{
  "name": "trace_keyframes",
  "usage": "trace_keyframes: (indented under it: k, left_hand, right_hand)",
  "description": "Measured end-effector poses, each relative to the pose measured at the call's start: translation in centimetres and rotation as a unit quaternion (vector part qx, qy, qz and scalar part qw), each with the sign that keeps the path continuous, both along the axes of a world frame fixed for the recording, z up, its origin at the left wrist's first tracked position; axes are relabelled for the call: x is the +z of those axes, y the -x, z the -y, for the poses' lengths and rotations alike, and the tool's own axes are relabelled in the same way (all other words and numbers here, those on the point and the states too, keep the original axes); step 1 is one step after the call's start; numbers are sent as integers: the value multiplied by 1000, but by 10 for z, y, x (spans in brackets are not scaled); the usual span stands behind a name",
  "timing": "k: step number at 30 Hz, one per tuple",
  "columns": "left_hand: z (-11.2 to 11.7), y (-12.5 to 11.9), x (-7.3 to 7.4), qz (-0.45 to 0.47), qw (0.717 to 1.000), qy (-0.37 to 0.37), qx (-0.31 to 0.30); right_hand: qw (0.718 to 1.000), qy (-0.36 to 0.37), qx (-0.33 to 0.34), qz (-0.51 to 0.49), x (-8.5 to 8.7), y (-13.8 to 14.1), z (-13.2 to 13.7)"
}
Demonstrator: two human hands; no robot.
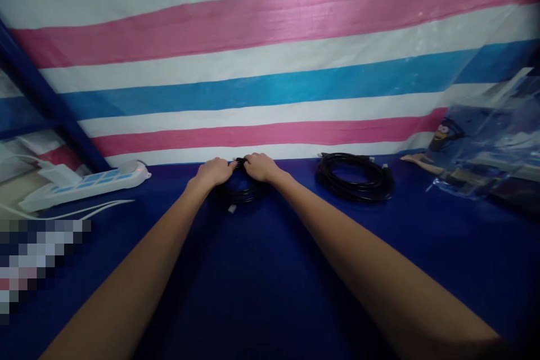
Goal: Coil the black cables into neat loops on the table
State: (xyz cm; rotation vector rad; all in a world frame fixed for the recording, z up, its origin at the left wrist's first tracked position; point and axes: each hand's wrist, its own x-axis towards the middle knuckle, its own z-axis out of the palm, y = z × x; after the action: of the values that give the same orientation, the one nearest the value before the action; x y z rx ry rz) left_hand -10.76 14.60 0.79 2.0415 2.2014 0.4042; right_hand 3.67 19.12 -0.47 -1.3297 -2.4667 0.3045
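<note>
Head view had both forearms stretched across the blue tablecloth [270, 270]. Further out, the left hand [214, 172] and right hand [262, 167] were both clenched on the far edge of a coiled black cable [241, 194] lying flat on the cloth (pale plug poking out near its front). Off right sat a second coil [355, 178], a power strip [84, 183] off left, and a striped tarp [270, 39] behind.

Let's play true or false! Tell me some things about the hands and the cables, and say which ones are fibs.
1. The left hand and the right hand both hold one black cable coil. True.
2. The power strip is black. False: it is white.
3. A second coil lies to the right, and no hand touches it. True.
4. The table is red. False: it is blue.
</note>
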Motion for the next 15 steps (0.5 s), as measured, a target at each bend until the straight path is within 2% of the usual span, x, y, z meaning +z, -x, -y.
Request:
trace_keyframes:
  k: [4,8,11,15]
  left_hand:
    - [1,14,4,20,999,39,-22]
    - [3,17,9,35,997,51,-45]
    - [5,17,13,28,997,48,-48]
    - [10,18,11,12,998,26,-53]
  right_hand:
    - [998,6,37,-47,0,-8,0]
    - [994,9,60,-92,4,-15,3]
    - [993,15,42,-108,6,-20,2]
    - [993,13,-23,-113,5,-29,-6]
